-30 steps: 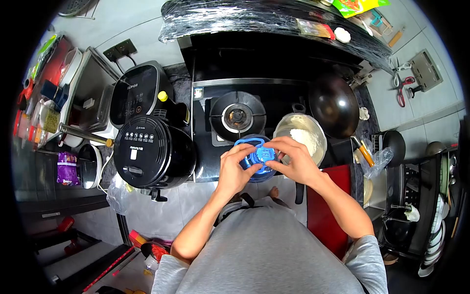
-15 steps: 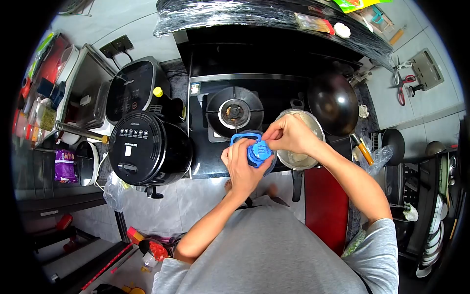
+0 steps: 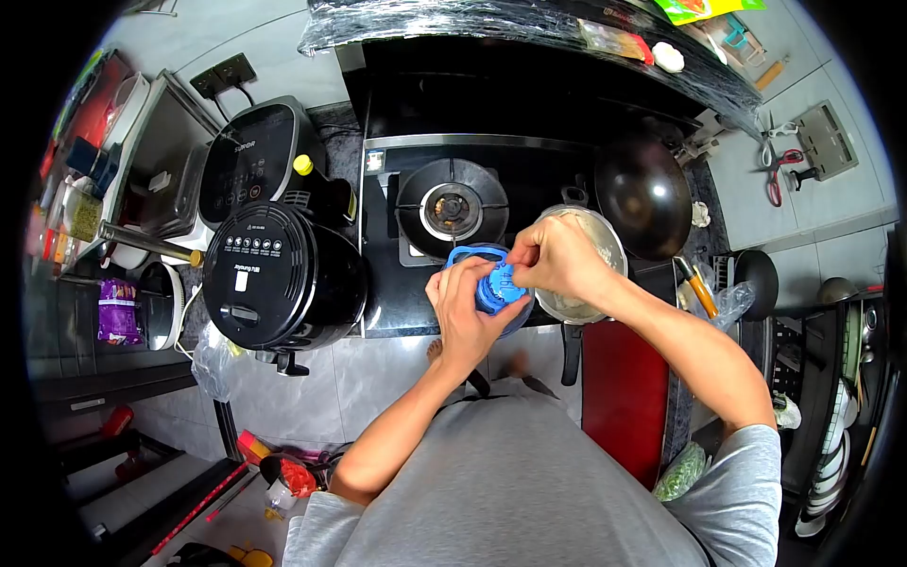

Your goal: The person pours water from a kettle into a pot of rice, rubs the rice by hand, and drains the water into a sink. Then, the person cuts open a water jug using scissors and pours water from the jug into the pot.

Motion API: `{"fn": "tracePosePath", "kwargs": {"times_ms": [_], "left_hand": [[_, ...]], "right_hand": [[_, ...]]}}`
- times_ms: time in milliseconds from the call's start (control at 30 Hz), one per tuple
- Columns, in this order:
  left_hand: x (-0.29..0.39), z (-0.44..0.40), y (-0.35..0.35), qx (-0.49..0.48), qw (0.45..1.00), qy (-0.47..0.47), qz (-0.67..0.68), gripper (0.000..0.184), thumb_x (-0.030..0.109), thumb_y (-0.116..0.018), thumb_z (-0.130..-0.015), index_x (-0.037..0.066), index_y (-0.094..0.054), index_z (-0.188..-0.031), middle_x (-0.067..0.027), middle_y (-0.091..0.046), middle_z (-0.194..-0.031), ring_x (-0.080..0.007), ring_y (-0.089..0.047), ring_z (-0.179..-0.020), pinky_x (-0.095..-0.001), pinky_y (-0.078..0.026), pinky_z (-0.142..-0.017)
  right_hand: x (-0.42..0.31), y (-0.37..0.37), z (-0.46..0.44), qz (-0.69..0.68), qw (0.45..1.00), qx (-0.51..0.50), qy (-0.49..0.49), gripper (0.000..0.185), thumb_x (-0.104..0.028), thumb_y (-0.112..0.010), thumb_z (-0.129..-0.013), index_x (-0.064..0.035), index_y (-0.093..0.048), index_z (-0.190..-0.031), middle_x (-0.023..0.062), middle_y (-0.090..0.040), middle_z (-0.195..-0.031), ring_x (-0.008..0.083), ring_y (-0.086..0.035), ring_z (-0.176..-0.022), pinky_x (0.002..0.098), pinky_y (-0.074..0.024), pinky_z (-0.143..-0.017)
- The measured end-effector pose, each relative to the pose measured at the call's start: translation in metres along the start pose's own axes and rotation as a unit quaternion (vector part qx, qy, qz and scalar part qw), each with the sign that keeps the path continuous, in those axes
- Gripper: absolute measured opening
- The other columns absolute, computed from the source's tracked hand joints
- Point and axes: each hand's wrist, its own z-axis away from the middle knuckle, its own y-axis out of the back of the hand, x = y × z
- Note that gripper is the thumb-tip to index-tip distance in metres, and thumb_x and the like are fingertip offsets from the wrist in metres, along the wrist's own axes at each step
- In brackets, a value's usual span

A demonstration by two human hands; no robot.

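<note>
A large bottle with a blue cap (image 3: 500, 286) and a blue carrying loop (image 3: 470, 252) stands upright in front of me, seen from above. My left hand (image 3: 461, 304) is wrapped round the bottle's neck, its thumb at the near side of the cap. My right hand (image 3: 553, 253) pinches at the far right edge of the cap; whatever lies between its fingertips is too small to make out. Partly behind my right hand is a pot (image 3: 607, 236) with pale contents, its black handle (image 3: 572, 354) pointing toward me.
A gas burner (image 3: 452, 203) lies beyond the bottle on the black hob. A dark wok (image 3: 643, 200) stands at the right. To the left are a round black cooker (image 3: 274, 274), a black air fryer (image 3: 250, 151) and a yellow-capped bottle (image 3: 303, 165). A red board (image 3: 621, 397) lies near right.
The camera view has shifted slightly. My left hand keeps its grip on the bottle, and my right fingers stay at the cap's edge with the hand turned a little.
</note>
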Motion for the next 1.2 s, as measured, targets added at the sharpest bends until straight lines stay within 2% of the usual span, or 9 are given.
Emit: {"fn": "tracePosePath", "kwargs": {"times_ms": [233, 433, 600, 700, 767, 800, 867, 967, 1200], "left_hand": [[0.001, 0.001, 0.003, -0.007, 1.0, 0.004, 0.001, 0.058, 0.03, -0.089, -0.06, 0.006, -0.06, -0.104, -0.0078, -0.063, -0.107, -0.0245, -0.058, -0.102, -0.04, -0.033, -0.092], [-0.001, 0.001, 0.003, -0.008, 1.0, 0.007, 0.016, 0.058, 0.03, -0.089, -0.059, 0.006, -0.06, -0.103, -0.0082, -0.063, -0.107, -0.0245, -0.058, -0.102, -0.0399, -0.033, -0.092], [-0.002, -0.002, 0.003, -0.013, 1.0, 0.001, 0.014, 0.058, 0.029, -0.09, -0.059, 0.006, -0.06, -0.104, -0.0082, -0.063, -0.107, -0.0253, -0.058, -0.101, -0.0401, -0.033, -0.092], [-0.003, -0.001, 0.002, -0.021, 1.0, -0.001, 0.01, 0.059, 0.029, -0.09, -0.059, 0.006, -0.06, -0.104, -0.0083, -0.063, -0.107, -0.0257, -0.058, -0.101, -0.0404, -0.033, -0.093], [-0.004, -0.001, 0.003, -0.023, 1.0, -0.005, 0.006, 0.059, 0.029, -0.09, -0.059, 0.006, -0.06, -0.104, -0.0084, -0.063, -0.107, -0.0258, -0.058, -0.101, -0.0406, -0.033, -0.093], [-0.004, -0.001, 0.003, -0.021, 1.0, -0.007, 0.005, 0.059, 0.029, -0.09, -0.059, 0.006, -0.06, -0.104, -0.0084, -0.063, -0.107, -0.0259, -0.058, -0.102, -0.0406, -0.033, -0.093], [-0.003, 0.0, 0.002, -0.021, 1.0, -0.01, 0.006, 0.059, 0.028, -0.09, -0.059, 0.006, -0.06, -0.104, -0.0084, -0.063, -0.108, -0.026, -0.058, -0.102, -0.0406, -0.033, -0.093], [-0.004, -0.002, 0.001, -0.019, 1.0, -0.012, 0.004, 0.059, 0.029, -0.09, -0.059, 0.006, -0.059, -0.104, -0.0077, -0.063, -0.107, -0.0267, -0.058, -0.102, -0.0419, -0.033, -0.093], [-0.004, -0.003, 0.003, -0.024, 1.0, -0.012, 0.003, 0.059, 0.025, -0.09, -0.058, 0.005, -0.061, -0.104, -0.0082, -0.064, -0.109, -0.0261, -0.058, -0.103, -0.04, -0.034, -0.094]], "right_hand": [[0.003, -0.007, 0.001, 0.093, 0.995, 0.012, 0.017, 0.011, 0.003, -0.067, -0.067, 0.0029, -0.071, -0.077, 0.0135, -0.066, -0.063, 0.0155, -0.066, -0.056, 0.0269, -0.0512, -0.054], [0.015, 0.013, 0.005, -0.095, 0.987, -0.082, -0.098, 0.017, -0.002, -0.071, -0.072, 0.001, -0.074, -0.088, 0.0078, -0.072, -0.073, 0.0087, -0.067, -0.067, 0.0238, -0.0536, -0.063], [0.006, 0.015, 0.002, -0.003, 0.993, -0.081, -0.091, 0.018, -0.006, -0.073, -0.074, 0.0013, -0.074, -0.09, 0.0081, -0.072, -0.076, 0.0093, -0.067, -0.067, 0.0235, -0.0535, -0.063], [0.004, 0.015, 0.001, 0.02, 0.995, -0.078, -0.053, 0.015, -0.006, -0.072, -0.073, 0.0029, -0.071, -0.085, 0.0105, -0.07, -0.071, 0.0115, -0.067, -0.063, 0.0253, -0.0521, -0.06], [-0.003, 0.017, 0.002, 0.088, 0.99, -0.108, -0.019, 0.009, -0.005, -0.069, -0.074, 0.0035, -0.067, -0.078, 0.0142, -0.066, -0.069, 0.0221, -0.067, -0.063, 0.0321, -0.0521, -0.06], [-0.001, 0.013, 0.005, 0.086, 0.991, -0.105, -0.019, 0.009, -0.005, -0.069, -0.074, 0.0035, -0.067, -0.078, 0.0142, -0.066, -0.069, 0.0221, -0.067, -0.063, 0.0321, -0.0521, -0.06], [0.006, 0.004, 0.013, 0.146, 0.985, -0.032, 0.09, 0.009, -0.005, -0.065, -0.078, 0.003, -0.061, -0.079, 0.0167, -0.064, -0.074, 0.0325, -0.065, -0.069, 0.0395, -0.0513, -0.065], [0.006, 0.005, 0.014, 0.149, 0.983, -0.061, 0.089, 0.012, -0.007, -0.062, -0.082, 0.003, -0.057, -0.085, 0.0177, -0.062, -0.079, 0.0379, -0.061, -0.075, 0.0431, -0.0503, -0.069], [0.02, 0.015, 0.001, 0.109, 0.981, -0.121, 0.105, 0.013, -0.008, -0.061, -0.082, 0.0009, -0.055, -0.089, 0.0158, -0.057, -0.08, 0.0369, -0.059, -0.072, 0.0431, -0.0479, -0.066]]}}
